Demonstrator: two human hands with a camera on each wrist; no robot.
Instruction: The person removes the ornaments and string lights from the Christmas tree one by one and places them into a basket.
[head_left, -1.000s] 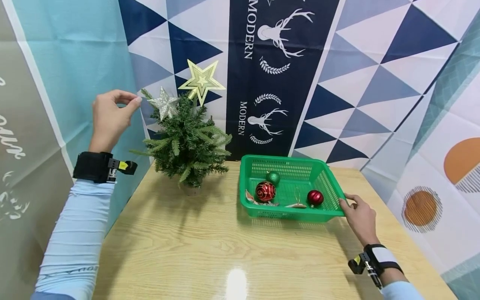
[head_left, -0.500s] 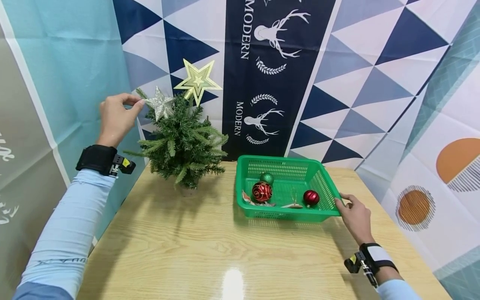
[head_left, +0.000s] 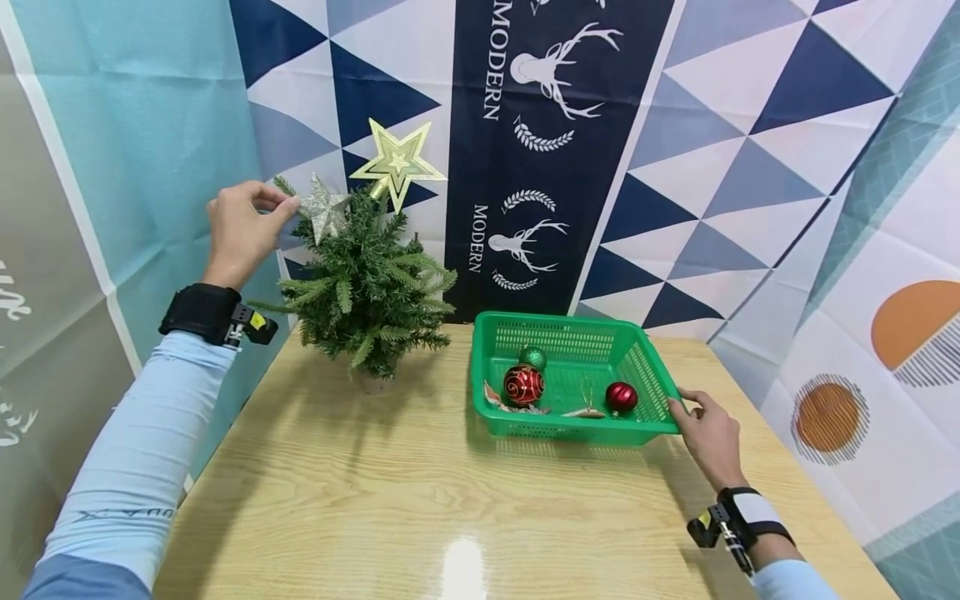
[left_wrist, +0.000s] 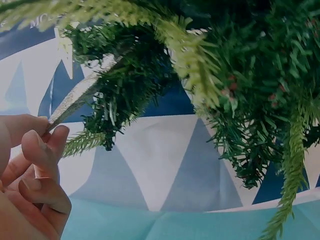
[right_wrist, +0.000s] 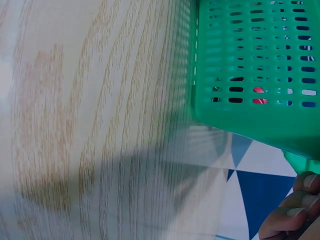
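Note:
My left hand (head_left: pixel 243 233) pinches one point of a glittery silver star (head_left: pixel 326 208) between thumb and fingers. That star sits against the upper left branches of a small artificial Christmas tree (head_left: pixel 367 292); in the left wrist view its edge (left_wrist: pixel 75 97) runs from the fingertips into the greenery. A gold star topper (head_left: pixel 397 162) stands at the treetop. At the right, my right hand (head_left: pixel 708 433) grips the near right corner of a green plastic basket (head_left: pixel 577 427). Only some fingers (right_wrist: pixel 295 215) of it show in the right wrist view, below the basket rim.
Inside the basket lie a red swirl-patterned bauble (head_left: pixel 523 384), a plain red bauble (head_left: pixel 621 397), a green bauble (head_left: pixel 533 357) and some flat ornaments (head_left: pixel 585 412). The wooden table (head_left: pixel 420 500) meets a patterned cloth backdrop (head_left: pixel 562 158) behind.
My left hand has moved right, from beside the silver star to pinching its left point. The right hand keeps its grip on the basket corner. The head view has shifted slightly.

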